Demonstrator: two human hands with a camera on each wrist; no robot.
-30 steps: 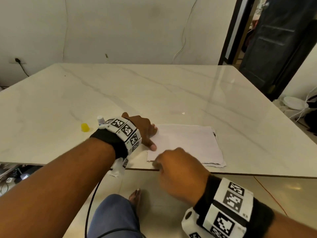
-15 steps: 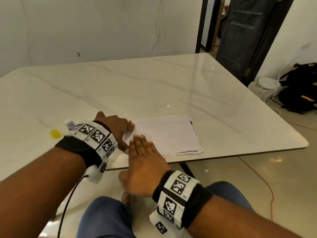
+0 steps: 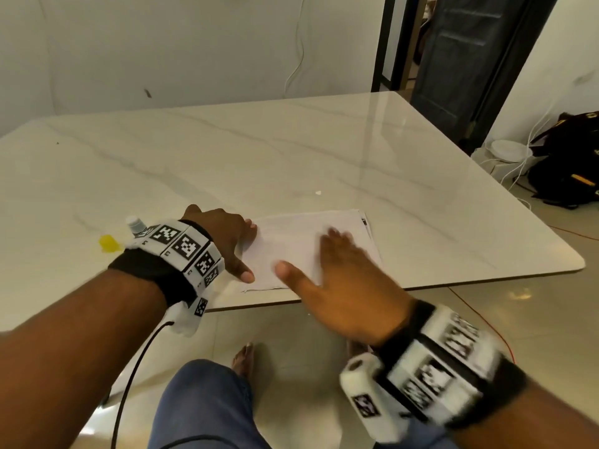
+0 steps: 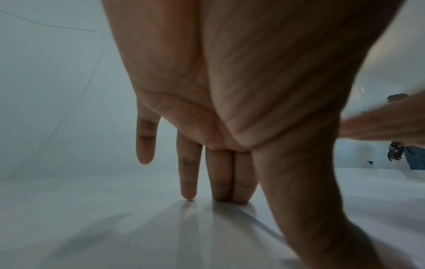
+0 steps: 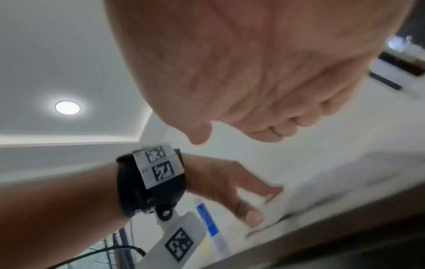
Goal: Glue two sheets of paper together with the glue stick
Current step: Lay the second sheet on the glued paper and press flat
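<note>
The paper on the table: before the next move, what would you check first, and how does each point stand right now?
1. Paper lying flat on the table: ok.
2. Left hand pinning the paper's left edge, fingers straight: ok.
3. Right hand flat over the sheets, nothing in its grip: ok, though blurred.
4. Two sheets lined up: cannot tell; stray edges show at the right side.
5. Glue stick out of the way, behind the left wrist: ok.
6. Yellow cap back on the stick: not ok, it lies apart on the table.
</note>
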